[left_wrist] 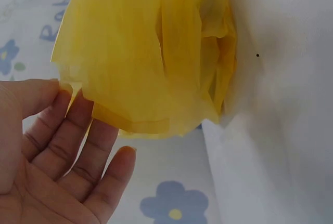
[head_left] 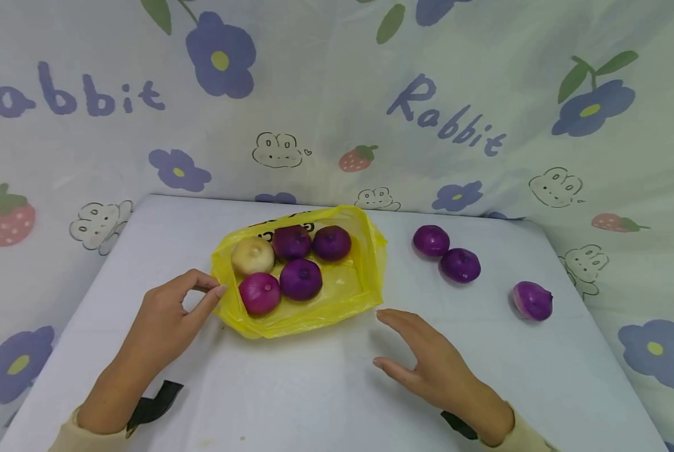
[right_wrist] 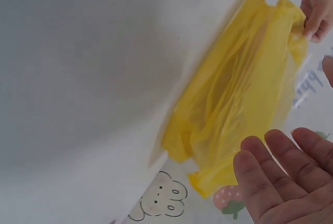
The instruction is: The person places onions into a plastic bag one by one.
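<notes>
- Left hand (head_left: 167, 320) pinches the yellow bag (head_left: 342, 284) at its rim.
- Onions (head_left: 301, 280) inside show only from the head.
- Right hand (head_left: 435, 361), fingers extended, holds nothing.

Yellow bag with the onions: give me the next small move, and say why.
I'd probably reach the right hand toward the middle loose onion, since it is one of three outside the yellow bag and that hand holds nothing. The left hand pinches the bag's rim, and the open mouth shows room beside the five onions inside.
</notes>
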`<state>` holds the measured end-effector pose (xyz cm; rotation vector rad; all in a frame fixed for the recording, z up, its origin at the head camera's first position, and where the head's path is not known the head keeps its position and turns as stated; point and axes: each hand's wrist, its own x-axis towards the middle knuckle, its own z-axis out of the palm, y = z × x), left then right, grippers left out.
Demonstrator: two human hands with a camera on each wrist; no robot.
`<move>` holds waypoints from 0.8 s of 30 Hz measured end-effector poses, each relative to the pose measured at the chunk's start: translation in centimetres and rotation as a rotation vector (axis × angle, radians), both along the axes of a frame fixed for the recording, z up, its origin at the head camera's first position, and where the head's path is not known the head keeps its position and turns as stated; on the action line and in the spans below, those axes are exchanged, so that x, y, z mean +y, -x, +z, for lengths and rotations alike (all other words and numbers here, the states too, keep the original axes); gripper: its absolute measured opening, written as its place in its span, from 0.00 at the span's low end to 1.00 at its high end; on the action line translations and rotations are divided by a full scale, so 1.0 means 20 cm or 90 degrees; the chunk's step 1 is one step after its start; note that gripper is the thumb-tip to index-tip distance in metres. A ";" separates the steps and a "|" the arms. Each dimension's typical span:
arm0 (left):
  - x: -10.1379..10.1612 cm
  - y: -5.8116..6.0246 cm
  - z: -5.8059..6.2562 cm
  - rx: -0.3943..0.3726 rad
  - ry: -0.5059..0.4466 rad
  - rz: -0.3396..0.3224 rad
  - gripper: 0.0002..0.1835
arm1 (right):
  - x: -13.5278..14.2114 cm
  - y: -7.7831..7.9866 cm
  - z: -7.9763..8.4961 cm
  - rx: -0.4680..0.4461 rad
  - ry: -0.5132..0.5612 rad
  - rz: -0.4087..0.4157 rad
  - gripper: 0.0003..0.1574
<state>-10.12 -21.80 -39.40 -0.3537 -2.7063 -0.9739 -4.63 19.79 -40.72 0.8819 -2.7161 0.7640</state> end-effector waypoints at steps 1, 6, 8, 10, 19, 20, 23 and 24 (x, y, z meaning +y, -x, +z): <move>0.00 0.00 0.00 -0.001 0.001 0.000 0.06 | 0.00 0.00 0.00 0.001 -0.003 -0.003 0.44; 0.01 0.00 0.00 -0.001 0.004 0.000 0.06 | 0.03 0.00 -0.01 0.015 -0.029 -0.033 0.44; 0.01 0.00 0.00 -0.002 0.005 0.000 0.06 | 0.04 0.00 -0.02 0.018 -0.039 -0.047 0.45; 0.01 0.00 0.00 -0.006 0.006 0.001 0.06 | 0.05 0.00 -0.02 0.018 -0.043 -0.060 0.45; 0.01 0.00 0.00 -0.017 0.006 0.004 0.06 | 0.11 0.00 -0.03 0.005 -0.072 -0.123 0.50; 0.01 0.00 0.00 -0.017 0.007 0.004 0.06 | 0.12 0.00 -0.03 0.001 -0.077 -0.132 0.50; 0.01 0.00 0.00 -0.019 0.006 0.005 0.06 | 0.14 0.00 -0.04 -0.021 -0.087 -0.162 0.50; 0.01 0.00 0.00 -0.018 0.006 0.006 0.06 | 0.16 0.00 -0.04 -0.030 -0.089 -0.173 0.51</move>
